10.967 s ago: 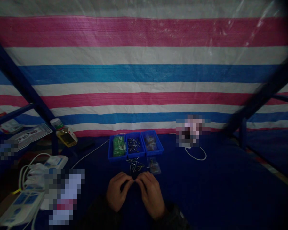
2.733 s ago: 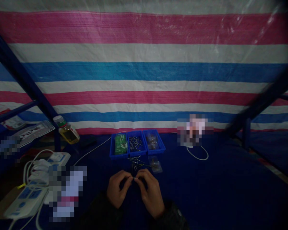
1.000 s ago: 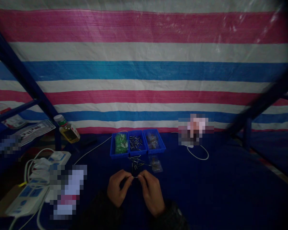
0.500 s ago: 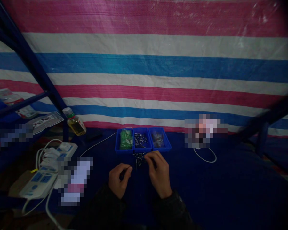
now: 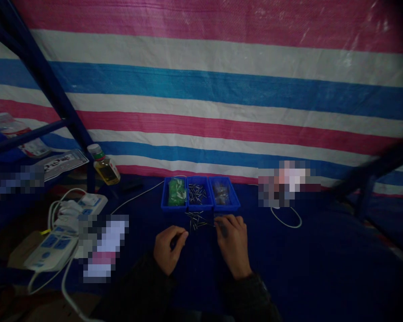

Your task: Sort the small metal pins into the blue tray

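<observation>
My left hand [image 5: 169,249] is closed on the blue surface, thumb and forefinger pressed together; whatever they pinch is too small or dark to make out. To its right, my right hand [image 5: 234,245] is also closed in a pinch, its fingertips at the right side of a loose pile of thin metal pins [image 5: 195,220]. I cannot make out what it holds. Just behind the pile stand three joined blue trays. Green packaging with pale pieces lies in the left tray [image 5: 173,208], more metal pins in the middle tray [image 5: 200,207], and a clear plastic bag in the right tray [image 5: 234,200].
At the left are white power strips [image 5: 50,250] with plugs and cables, and a bottle of yellow liquid [image 5: 106,172]. A white cable loop [image 5: 285,223] lies at the right. Dark blue metal posts [image 5: 53,89] frame the space before a striped sheet [image 5: 201,107].
My right hand has shifted to the right, away from the middle of the pin pile. My left hand has moved slightly right, still pinched. The camera view has tilted a little.
</observation>
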The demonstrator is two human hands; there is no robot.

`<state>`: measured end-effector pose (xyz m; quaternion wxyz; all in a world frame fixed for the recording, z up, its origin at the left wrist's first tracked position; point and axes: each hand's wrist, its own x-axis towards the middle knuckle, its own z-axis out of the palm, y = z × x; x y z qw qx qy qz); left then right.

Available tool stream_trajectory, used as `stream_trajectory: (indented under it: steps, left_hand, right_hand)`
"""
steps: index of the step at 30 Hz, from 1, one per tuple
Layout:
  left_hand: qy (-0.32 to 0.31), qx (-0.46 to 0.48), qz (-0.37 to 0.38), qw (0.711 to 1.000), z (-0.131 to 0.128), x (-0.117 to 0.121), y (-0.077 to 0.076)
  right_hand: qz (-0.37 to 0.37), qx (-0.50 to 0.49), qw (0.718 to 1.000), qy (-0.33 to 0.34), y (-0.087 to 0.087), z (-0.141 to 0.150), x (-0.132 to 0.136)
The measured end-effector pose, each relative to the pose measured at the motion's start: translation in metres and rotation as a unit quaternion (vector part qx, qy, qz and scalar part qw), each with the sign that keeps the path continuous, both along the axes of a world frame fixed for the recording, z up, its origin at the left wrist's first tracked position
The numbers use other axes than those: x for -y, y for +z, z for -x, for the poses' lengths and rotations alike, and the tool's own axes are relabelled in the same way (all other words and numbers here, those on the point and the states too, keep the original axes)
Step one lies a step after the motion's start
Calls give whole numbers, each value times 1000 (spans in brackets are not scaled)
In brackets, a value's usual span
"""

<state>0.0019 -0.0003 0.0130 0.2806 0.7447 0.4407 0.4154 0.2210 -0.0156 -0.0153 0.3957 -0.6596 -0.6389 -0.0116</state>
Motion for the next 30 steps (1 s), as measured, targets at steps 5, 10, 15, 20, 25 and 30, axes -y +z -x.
stream_trajectory:
  steps: [5, 10, 15, 20, 25, 30]
  left_hand:
    - [-4, 5, -1, 1000, 0, -1, -3]
    - [-8, -2, -11, 1000, 0, -2, -2]
    - [-11, -7, -17, 1000, 0, -2, -1]
    - [-20, -17, -30, 999, 2, -3, -5]
    - [-46, -13, -29, 998, 1, -4, -7]
    - [-83, -27, -31, 996, -2, -3, -6]
  right_hand:
    - [14, 35, 999, 13, -11, 2, -1]
    - [-3, 27, 999, 29, -10, 8, 1]
    - [14, 13, 999, 42, -5, 15, 9]
    - [-2, -36, 991, 131, -1, 23, 15]
    - [-9, -98, 973, 210, -1, 33, 19]
    - [-51, -147, 961, 228, 0, 44, 22]
